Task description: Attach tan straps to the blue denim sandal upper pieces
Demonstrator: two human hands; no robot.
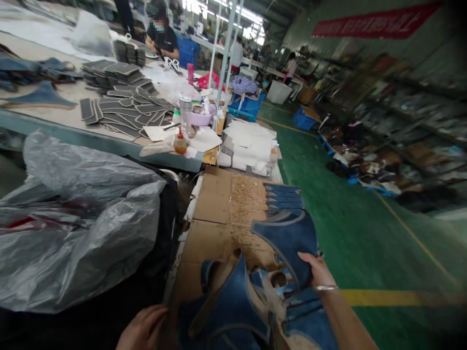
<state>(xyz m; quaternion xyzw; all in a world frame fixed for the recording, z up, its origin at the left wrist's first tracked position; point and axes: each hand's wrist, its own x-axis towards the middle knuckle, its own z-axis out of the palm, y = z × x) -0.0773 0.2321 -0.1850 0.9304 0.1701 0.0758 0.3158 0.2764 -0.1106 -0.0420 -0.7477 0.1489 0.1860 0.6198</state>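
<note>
- Hands: two. Left hand (pixel 141 329) just beside the cardboard's (pixel 210 195) near left edge; right hand (pixel 319 271) at its right edge.
- Bracelet (pixel 326 288): one, right of the cardboard.
- Denim piece (pixel 295 237) in right-hand grip: one, over the cardboard's right side.
- Denim strips (pixel 286 198): roughly five, overlapping, at the cardboard's far right corner.
- Denim heap (pixel 229 306): one, on the cardboard's near end; pieces overlap, count unclear.
- Grey plastic bag (pixel 98 238): one, left of the cardboard.
- Paper pile (pixel 250 143): one, just beyond the cardboard.
- Red-capped bottle (pixel 180 144), lilac basin (pixel 202 116): one each, beyond the cardboard, leftward.
- Red banner (pixel 377 23): one, far beyond the cardboard, rightward.
</note>
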